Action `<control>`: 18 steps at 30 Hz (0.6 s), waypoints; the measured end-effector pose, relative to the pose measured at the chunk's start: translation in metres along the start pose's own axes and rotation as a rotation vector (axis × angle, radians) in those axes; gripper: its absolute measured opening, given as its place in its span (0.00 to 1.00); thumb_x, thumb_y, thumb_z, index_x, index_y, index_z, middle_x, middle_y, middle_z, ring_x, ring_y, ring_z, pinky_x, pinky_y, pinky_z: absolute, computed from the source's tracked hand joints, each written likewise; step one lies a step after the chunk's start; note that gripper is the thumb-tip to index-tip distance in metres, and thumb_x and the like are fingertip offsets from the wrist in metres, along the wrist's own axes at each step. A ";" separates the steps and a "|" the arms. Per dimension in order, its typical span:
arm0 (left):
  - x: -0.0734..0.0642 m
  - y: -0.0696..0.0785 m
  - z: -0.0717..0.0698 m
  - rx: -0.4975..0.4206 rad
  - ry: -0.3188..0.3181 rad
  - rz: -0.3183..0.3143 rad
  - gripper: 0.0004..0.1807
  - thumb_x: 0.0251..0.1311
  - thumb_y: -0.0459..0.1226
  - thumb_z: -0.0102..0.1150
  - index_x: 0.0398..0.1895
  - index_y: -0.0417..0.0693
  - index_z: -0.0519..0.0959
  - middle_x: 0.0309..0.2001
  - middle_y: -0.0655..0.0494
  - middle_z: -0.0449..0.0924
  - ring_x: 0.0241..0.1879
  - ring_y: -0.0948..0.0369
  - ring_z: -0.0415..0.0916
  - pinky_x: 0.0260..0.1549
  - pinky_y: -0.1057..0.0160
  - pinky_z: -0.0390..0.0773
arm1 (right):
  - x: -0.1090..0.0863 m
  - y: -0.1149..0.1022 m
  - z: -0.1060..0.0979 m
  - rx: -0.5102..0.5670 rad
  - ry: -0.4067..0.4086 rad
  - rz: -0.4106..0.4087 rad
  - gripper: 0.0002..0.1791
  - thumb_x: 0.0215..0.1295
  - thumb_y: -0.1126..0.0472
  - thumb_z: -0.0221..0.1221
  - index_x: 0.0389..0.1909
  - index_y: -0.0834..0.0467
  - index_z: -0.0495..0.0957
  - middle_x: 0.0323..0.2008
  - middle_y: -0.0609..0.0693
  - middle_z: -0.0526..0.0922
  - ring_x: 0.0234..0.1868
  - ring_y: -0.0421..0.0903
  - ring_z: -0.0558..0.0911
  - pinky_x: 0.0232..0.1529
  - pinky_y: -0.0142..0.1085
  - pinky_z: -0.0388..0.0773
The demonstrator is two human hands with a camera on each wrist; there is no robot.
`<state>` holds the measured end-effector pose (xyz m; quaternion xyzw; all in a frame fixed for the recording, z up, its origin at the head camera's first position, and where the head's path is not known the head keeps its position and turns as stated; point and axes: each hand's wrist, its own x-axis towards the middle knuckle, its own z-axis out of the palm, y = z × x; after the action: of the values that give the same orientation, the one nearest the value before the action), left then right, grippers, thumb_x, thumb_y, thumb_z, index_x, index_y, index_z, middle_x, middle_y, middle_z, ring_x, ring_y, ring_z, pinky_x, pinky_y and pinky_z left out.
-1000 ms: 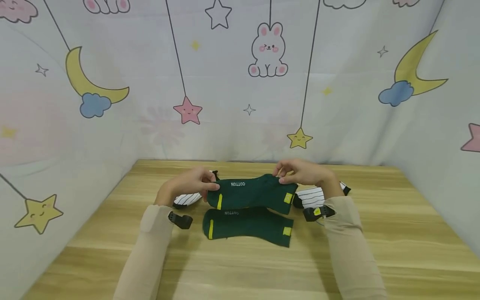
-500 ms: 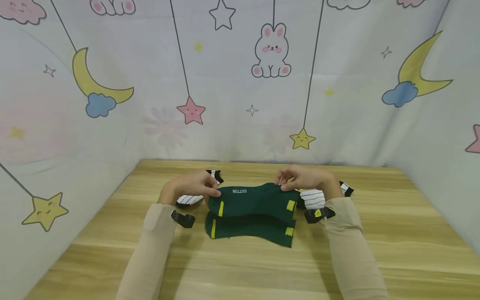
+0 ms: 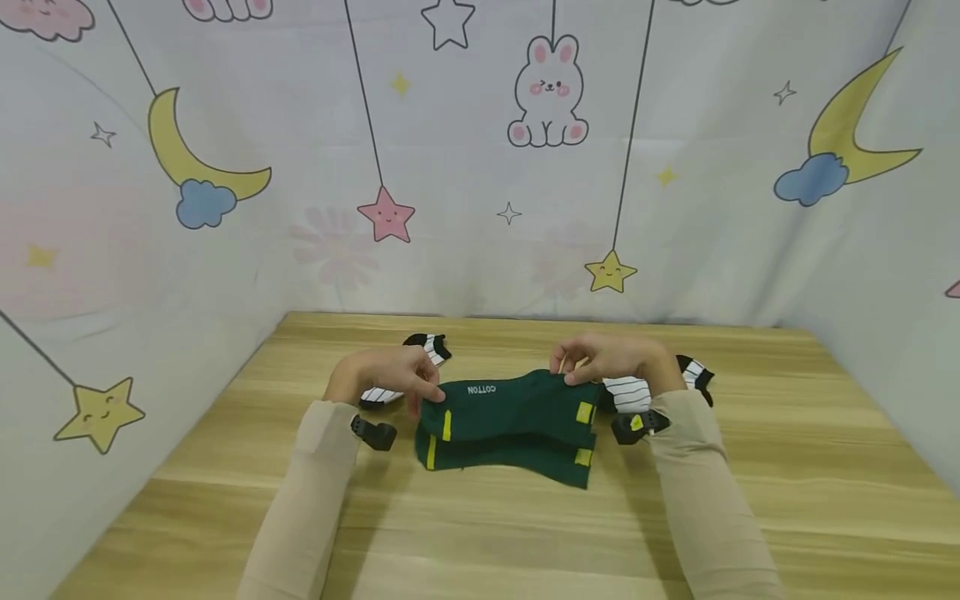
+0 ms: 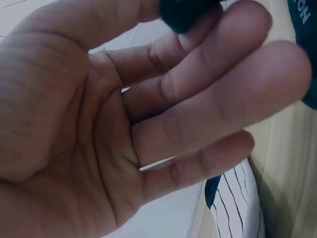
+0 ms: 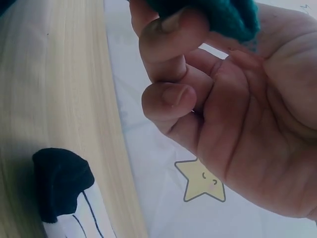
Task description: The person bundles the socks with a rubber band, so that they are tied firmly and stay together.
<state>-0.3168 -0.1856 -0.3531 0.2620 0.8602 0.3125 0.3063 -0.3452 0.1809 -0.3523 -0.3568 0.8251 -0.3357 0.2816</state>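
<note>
A dark green sock point(image 3: 510, 408) with yellow patches and the word COTTON hangs between both hands in the head view. At its toe end, my left hand point(image 3: 393, 373) pinches it between thumb and finger. My right hand point(image 3: 603, 357) pinches the upper edge near the cuff. Below it, a matching second green sock point(image 3: 502, 456) lies flat on the table, its upper part covered by the held one. The left wrist view shows a bit of green fabric point(image 4: 184, 15) at the thumb, the other fingers extended. In the right wrist view, green knit point(image 5: 233, 20) sits between thumb and curled fingers.
A white striped sock with black ends point(image 3: 384, 396) lies behind my left hand. Another striped sock point(image 3: 628, 390) lies behind the right wrist. The wooden table point(image 3: 480, 542) ends at a patterned cloth backdrop point(image 3: 465, 275).
Both hands have lowered the held green sock toward the one on the table, and it now covers more of it. The grip of both hands stays the same. The camera view shifts slightly.
</note>
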 end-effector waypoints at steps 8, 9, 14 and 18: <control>0.001 0.001 0.003 -0.045 -0.034 -0.051 0.13 0.68 0.37 0.61 0.24 0.42 0.81 0.25 0.46 0.85 0.30 0.44 0.85 0.44 0.59 0.80 | 0.003 0.006 0.002 0.053 -0.045 0.002 0.09 0.73 0.69 0.55 0.51 0.64 0.74 0.41 0.53 0.76 0.35 0.45 0.71 0.34 0.34 0.70; 0.001 0.001 0.003 -0.046 -0.033 -0.048 0.13 0.68 0.37 0.61 0.24 0.41 0.81 0.25 0.46 0.85 0.30 0.43 0.85 0.44 0.59 0.80 | 0.003 0.007 0.001 0.062 -0.044 0.007 0.09 0.73 0.69 0.55 0.51 0.64 0.74 0.41 0.53 0.76 0.34 0.45 0.71 0.33 0.34 0.69; 0.001 0.002 0.002 -0.041 -0.036 -0.059 0.13 0.68 0.37 0.61 0.24 0.41 0.81 0.25 0.45 0.85 0.30 0.42 0.85 0.45 0.59 0.80 | 0.003 0.008 0.000 0.083 -0.049 0.009 0.09 0.73 0.68 0.55 0.51 0.65 0.74 0.41 0.54 0.76 0.34 0.45 0.70 0.31 0.33 0.68; 0.000 0.002 0.002 -0.041 -0.052 -0.080 0.11 0.68 0.37 0.61 0.27 0.41 0.83 0.26 0.46 0.85 0.30 0.44 0.85 0.46 0.60 0.80 | 0.004 0.009 0.001 0.081 -0.061 0.023 0.08 0.73 0.68 0.55 0.50 0.63 0.74 0.41 0.53 0.76 0.36 0.46 0.71 0.32 0.33 0.69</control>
<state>-0.3152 -0.1834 -0.3532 0.2290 0.8552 0.3107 0.3460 -0.3500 0.1821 -0.3606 -0.3455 0.8059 -0.3544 0.3248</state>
